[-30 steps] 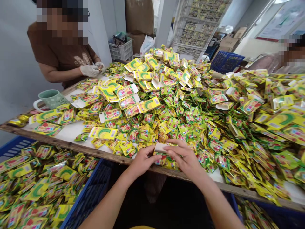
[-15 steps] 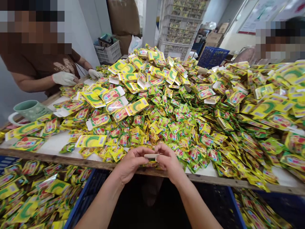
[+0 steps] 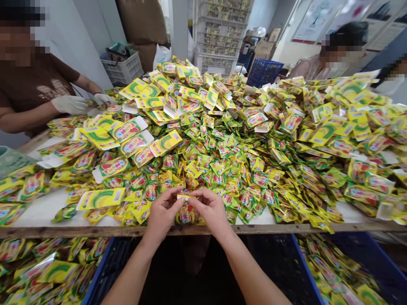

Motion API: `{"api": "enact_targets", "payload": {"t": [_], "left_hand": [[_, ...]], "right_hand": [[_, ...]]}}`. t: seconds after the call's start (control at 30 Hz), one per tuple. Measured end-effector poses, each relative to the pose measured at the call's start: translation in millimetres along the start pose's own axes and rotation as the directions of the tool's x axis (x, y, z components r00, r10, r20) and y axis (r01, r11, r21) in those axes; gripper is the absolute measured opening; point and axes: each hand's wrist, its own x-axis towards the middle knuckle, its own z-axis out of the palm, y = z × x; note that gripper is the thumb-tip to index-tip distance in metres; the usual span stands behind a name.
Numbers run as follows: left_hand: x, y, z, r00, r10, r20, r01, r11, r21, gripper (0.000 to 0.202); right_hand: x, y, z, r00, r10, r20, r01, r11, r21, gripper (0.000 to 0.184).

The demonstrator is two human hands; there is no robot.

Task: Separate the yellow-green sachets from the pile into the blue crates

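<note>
1. The table [image 3: 95, 232] was covered almost from edge to edge by a huge heap of green and yellow packets [image 3: 241, 161]. So much was left loose that most of the work looked not yet done. The far edge of the table was hidden behind the heap.
2. A left blue crate [image 3: 98, 271] and a right blue crate [image 3: 305, 262] were seen under the near edge, with many packets already dropped in them. Both were cut off at the bottom, so how full they were could not be told.
3. Flat yellow boxes [image 3: 101, 198] were spread over the left part of the table. Whether they had been filled could not be made out.
4. Another person's gloved hand [image 3: 70, 104] was seen at the left edge. What it held was too small to tell.
5. The left hand [image 3: 162, 214] and the right hand [image 3: 211, 212] were closed on a small box [image 3: 186, 197]. It was pinched from both sides by the fingertips, at the middle of the near edge.
6. Only a thin top strip of the small box was seen. The rest was hidden by the fingers, so whether packets were inside could not be told.
</note>
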Motion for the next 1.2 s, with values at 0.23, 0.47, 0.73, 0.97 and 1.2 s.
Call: {"api": "enact_targets", "payload": {"t": [0.23, 0.47, 0.73, 0.97, 1.2], "left_hand": [[8, -1, -8.4, 0.989, 0.090, 0.114, -0.101, 0.990, 0.095, 0.012], [1, 4, -15.8, 0.953, 0.246, 0.178, -0.284, 0.931, 0.229, 0.015], [-10, -5, -20.7, 0.879, 0.411, 0.242, -0.471, 0.831, 0.298, 0.028], [-21, -10, -22.3, 0.810, 0.395, 0.433, -0.557, 0.750, 0.357, 0.042], [-23, -5, -23.7, 0.752, 0.369, 0.546, -0.580, 0.764, 0.283, 0.046]], "right_hand": [[7, -3, 4, 0.999, 0.037, 0.011, -0.037, 0.999, -0.008, 0.011], [-1, 0, -1, 0.977, -0.213, 0.022, 0.214, 0.965, -0.153, 0.005], [-28, 5, -1, 0.857, -0.509, 0.082, 0.506, 0.803, -0.315, 0.014], [-11, -1, -74, 0.865, -0.455, -0.212, 0.233, 0.739, -0.632, 0.019], [33, 13, -133, 0.915, -0.069, -0.397, -0.199, 0.779, -0.595, 0.042]]}}
